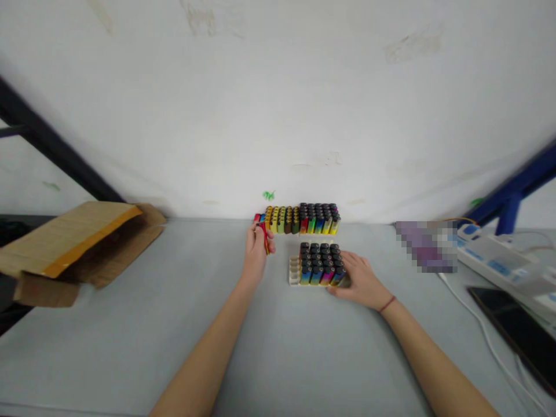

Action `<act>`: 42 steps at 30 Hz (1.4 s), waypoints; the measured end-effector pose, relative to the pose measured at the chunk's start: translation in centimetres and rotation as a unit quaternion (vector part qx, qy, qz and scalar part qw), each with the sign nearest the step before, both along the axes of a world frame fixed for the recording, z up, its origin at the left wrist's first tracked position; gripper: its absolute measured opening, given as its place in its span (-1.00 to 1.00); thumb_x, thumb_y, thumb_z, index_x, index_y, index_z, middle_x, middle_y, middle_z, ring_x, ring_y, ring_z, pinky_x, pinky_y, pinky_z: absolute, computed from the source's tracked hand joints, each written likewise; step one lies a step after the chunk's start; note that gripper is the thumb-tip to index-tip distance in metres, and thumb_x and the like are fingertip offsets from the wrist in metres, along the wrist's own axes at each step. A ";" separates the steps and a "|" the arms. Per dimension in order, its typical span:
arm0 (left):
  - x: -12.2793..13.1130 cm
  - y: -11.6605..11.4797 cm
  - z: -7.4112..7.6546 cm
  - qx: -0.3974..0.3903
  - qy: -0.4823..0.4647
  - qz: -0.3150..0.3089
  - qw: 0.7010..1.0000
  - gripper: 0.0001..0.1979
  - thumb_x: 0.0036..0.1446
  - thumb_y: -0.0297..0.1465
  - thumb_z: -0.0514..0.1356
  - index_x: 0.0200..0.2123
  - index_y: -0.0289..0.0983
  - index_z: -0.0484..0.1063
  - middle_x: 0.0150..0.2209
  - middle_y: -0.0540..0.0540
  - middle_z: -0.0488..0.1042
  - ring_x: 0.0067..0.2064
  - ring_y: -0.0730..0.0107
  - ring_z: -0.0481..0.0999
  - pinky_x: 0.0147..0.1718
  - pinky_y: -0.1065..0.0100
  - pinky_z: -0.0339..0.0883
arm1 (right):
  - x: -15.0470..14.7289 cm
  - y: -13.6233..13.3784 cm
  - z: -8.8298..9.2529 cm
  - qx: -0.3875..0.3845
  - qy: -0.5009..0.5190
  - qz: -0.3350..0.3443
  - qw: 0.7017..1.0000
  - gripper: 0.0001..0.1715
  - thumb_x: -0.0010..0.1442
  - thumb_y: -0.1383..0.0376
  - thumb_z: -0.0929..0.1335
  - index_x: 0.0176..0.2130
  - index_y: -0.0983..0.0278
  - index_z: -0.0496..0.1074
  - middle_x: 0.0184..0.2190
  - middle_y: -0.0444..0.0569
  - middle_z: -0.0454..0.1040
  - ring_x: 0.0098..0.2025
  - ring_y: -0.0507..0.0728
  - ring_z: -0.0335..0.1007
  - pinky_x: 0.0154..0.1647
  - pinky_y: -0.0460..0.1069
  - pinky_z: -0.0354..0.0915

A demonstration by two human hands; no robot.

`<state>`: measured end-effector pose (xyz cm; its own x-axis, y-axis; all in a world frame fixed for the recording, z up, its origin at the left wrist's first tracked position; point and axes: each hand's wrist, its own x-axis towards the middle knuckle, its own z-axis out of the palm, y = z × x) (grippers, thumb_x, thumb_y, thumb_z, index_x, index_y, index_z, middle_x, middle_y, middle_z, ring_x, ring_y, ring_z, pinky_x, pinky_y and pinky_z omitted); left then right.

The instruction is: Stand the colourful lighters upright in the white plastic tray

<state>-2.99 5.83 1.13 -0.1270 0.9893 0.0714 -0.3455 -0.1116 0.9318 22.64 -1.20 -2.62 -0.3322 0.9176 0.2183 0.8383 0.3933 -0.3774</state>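
My left hand is closed around a slim red lighter with a yellowish edge, just in front of the back rows. My right hand grips the right side of a white tray, its fingers partly hidden behind it. Black-topped lighters with blue, pink and yellow bodies stand upright in this tray, and its leftmost column of slots holds none. Behind it, against the wall, more black-topped lighters stand in rows beside yellow, pale green and brown ones.
An open cardboard box lies at the left of the grey table. On the right are a blurred-out purple item, a white power strip, a dark phone and white cables. A white wall closes off the back.
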 end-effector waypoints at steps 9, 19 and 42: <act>0.7 -0.2 -0.8 -0.064 -0.054 -0.063 0.995 -0.49 0.11 0.10 0.01 -0.49 -0.25 0.24 -0.69 0.11 0.18 -0.69 0.58 0.17 -0.68 0.49 0.11 | 0.1 0.0 -0.1 -0.003 -0.007 0.000 1.000 -0.17 0.00 -0.03 0.41 0.16 0.29 0.28 0.17 0.16 0.34 0.19 0.36 0.20 0.15 0.25 0.11; 1.0 -1.1 -0.7 -0.130 -0.043 -0.074 0.988 -0.42 0.03 0.15 0.01 -0.67 -0.22 0.08 -0.79 0.18 -0.12 -0.76 0.64 -0.13 -0.76 0.54 -0.22 | 0.2 -0.1 -0.2 0.006 -0.006 0.003 1.000 -0.19 0.00 -0.05 0.41 0.14 0.25 0.29 0.14 0.16 0.36 0.17 0.36 0.22 0.13 0.24 0.13; 1.7 -1.4 -0.8 -0.142 -0.063 -0.087 0.984 -0.46 0.07 0.08 -0.04 -0.70 -0.20 0.03 -0.80 0.17 -0.16 -0.78 0.60 -0.16 -0.78 0.52 -0.20 | 0.2 -0.1 -0.3 0.008 0.001 0.001 1.000 -0.20 0.02 -0.04 0.39 0.16 0.23 0.27 0.15 0.15 0.35 0.17 0.36 0.22 0.12 0.24 0.13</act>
